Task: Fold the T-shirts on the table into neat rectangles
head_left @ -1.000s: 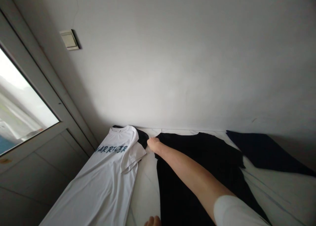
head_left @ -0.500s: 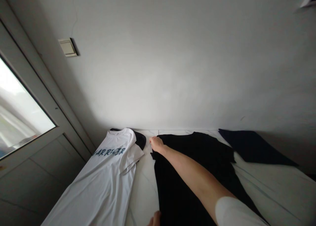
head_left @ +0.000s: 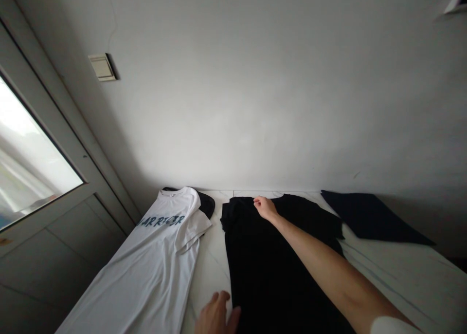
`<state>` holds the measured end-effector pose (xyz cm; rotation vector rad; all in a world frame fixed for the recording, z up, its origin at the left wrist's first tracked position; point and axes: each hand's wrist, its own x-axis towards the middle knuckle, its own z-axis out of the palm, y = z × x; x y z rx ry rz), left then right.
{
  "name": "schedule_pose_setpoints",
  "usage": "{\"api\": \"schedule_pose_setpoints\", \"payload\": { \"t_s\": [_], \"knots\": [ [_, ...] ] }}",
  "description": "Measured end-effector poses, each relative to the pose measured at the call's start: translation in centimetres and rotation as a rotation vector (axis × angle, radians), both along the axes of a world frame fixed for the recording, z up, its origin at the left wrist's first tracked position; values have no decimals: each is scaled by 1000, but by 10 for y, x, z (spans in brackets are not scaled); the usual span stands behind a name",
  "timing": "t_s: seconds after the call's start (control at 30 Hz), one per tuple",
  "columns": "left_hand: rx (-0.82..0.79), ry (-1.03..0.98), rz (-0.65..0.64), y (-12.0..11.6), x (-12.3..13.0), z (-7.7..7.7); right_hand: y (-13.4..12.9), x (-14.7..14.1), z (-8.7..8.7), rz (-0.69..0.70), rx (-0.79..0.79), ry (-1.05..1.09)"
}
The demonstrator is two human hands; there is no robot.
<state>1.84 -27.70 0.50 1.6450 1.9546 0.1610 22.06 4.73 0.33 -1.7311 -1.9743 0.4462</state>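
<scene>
A black shirt (head_left: 270, 266) lies spread on the marble-patterned surface (head_left: 209, 261). Near its collar, my right hand (head_left: 264, 208) has its fingers pressed together on the cloth; the forearm crosses the shirt. My left hand (head_left: 218, 314) is at the bottom edge, beside the shirt's left side, with thumb and fingers apart and nothing between them. To the left, a white shirt (head_left: 146, 266) with dark lettering lies flat, one sleeve folded over, on top of a black item (head_left: 207, 205) that shows only in part.
A folded dark navy cloth (head_left: 375, 217) lies at the right near the wall (head_left: 248, 105). On the left stands a door (head_left: 73, 236) with a glass pane. A light switch (head_left: 102, 67) is on the wall.
My right hand has moved right from the black shirt's left shoulder toward its collar. My left hand has come further into view, its fingers off the shirt's edge and apart.
</scene>
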Motion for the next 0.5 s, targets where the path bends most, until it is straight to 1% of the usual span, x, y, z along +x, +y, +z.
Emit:
{"api": "schedule_pose_setpoints", "payload": {
  "t_s": [0.07,0.13,0.2,0.27,0.33,0.37,0.43,0.5],
  "knots": [
    [200,-17,26,32,-9,15,4,6,0,8,-6,-29],
    [353,-21,43,78,-16,28,9,10,0,29,-6,-56],
    [427,21,52,134,-21,37,16,9,2,69,3,-82],
    [451,59,58,189,-23,41,23,2,4,122,18,-105],
    [451,85,47,236,-22,40,30,-9,7,179,37,-128],
    [446,97,38,254,-21,38,33,-14,8,209,47,-138],
    [422,121,19,281,-20,31,40,-24,10,274,61,-155],
    [385,139,2,296,-20,23,47,-30,10,344,60,-165]
  ]
}}
